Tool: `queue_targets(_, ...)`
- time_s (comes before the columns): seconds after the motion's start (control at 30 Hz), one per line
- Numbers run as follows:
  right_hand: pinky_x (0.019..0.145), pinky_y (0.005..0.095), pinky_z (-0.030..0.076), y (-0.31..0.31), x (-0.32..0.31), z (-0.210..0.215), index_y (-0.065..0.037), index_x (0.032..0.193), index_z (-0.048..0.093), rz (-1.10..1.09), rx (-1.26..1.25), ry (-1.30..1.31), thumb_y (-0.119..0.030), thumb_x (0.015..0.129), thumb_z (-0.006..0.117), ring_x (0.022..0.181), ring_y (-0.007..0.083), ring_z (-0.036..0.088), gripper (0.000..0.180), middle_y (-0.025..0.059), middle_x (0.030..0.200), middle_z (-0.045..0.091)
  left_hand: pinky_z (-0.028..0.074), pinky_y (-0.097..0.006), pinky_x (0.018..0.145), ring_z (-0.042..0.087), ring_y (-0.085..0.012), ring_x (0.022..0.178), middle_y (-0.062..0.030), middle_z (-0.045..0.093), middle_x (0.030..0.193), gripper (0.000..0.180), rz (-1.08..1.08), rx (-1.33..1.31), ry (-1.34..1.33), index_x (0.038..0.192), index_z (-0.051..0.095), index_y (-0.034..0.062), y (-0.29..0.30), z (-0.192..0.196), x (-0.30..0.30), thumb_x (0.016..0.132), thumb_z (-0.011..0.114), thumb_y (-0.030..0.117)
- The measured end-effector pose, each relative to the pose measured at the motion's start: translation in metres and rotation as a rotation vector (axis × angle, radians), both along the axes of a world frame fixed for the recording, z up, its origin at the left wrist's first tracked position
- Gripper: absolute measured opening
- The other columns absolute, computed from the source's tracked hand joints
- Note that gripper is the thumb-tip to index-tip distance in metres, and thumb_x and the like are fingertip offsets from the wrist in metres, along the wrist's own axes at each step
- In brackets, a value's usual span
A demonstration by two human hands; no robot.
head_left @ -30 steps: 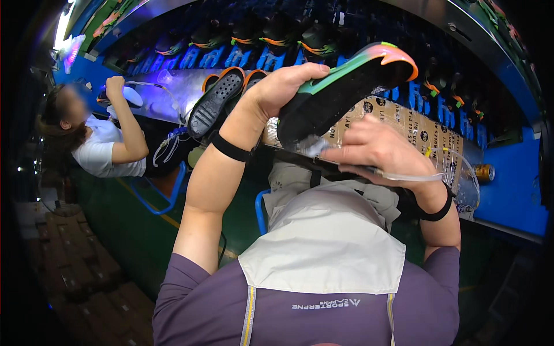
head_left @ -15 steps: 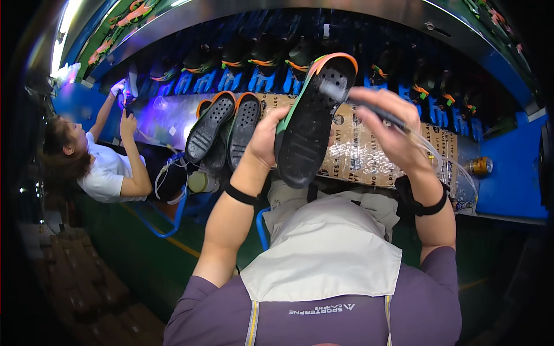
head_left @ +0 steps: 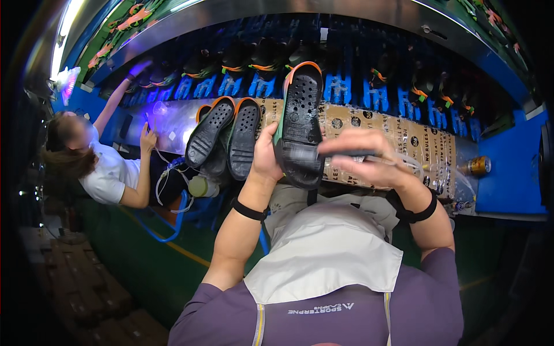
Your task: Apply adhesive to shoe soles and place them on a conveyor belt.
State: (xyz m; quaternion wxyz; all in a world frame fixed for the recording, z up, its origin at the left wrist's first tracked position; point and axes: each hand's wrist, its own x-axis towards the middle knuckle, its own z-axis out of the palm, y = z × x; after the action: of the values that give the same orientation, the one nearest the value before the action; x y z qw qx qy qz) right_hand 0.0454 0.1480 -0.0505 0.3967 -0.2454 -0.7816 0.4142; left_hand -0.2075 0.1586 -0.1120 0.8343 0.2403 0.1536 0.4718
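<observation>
A black shoe sole (head_left: 302,106) with a perforated forefoot and an orange and green rim stands toe-up before me. Wrapped round its left edge near the heel is my left hand (head_left: 266,155). My right hand (head_left: 369,157) is closed on the handle of a brush (head_left: 299,154), smeared by motion. The pale bristles touch the sole's heel half, and a clear tube trails from the handle toward the right. Left of my left hand, two more black soles with orange rims, one sole (head_left: 210,132) and another (head_left: 244,138), rest with the same side showing.
Cardboard (head_left: 398,144) covers the bench. Behind it, black shoe uppers (head_left: 266,57) sit in a row on blue holders (head_left: 262,85). A can (head_left: 478,166) stands at the right, a pale container (head_left: 199,185) at the left. A co-worker (head_left: 109,164) sits at the left.
The brush has moved from the sole's toe down to its heel half. The sole has turned more upright and shifted slightly left. The co-worker's far arm has reached toward the holders.
</observation>
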Motion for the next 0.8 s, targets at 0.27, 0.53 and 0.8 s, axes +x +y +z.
queue_targets(0.27,0.080,0.0283,0.054,0.011,-0.006,-0.023,-0.001,0.113,0.077,-0.592,-0.242,-0.021,-0.013,0.097,0.069,0.089,0.0117,0.066,0.021,0.0055,0.105,0.075,0.048,-0.047,0.113,0.061,-0.0277,0.130,-0.0142,0.063,0.142,0.054,0.125,0.065,0.113,0.149,0.050,0.0014,-0.021,-0.009,0.005,0.109,0.050,0.038)
queue_targets(0.53,0.074,0.0259,0.051,-0.002,-0.003,-0.029,-0.002,0.113,0.077,-0.548,-0.314,-0.049,-0.014,0.097,0.068,0.079,0.0093,0.061,0.022,0.0017,0.093,0.072,0.047,-0.048,0.115,0.058,-0.0273,0.135,-0.0126,0.059,0.147,0.063,0.213,0.182,0.258,0.156,0.042,0.0058,-0.020,-0.009,0.001,0.108,0.055,0.045)
queue_targets(0.8,0.076,0.0290,0.054,-0.013,0.004,-0.040,-0.005,0.112,0.077,-0.573,-0.311,-0.047,-0.015,0.094,0.069,0.080,0.0133,0.064,0.022,0.0073,0.096,0.075,0.050,-0.045,0.113,0.063,-0.0251,0.127,-0.0119,0.065,0.139,0.058,0.292,0.162,0.306,0.150,0.049,0.0041,-0.019,-0.009,0.001,0.108,0.055,0.044)
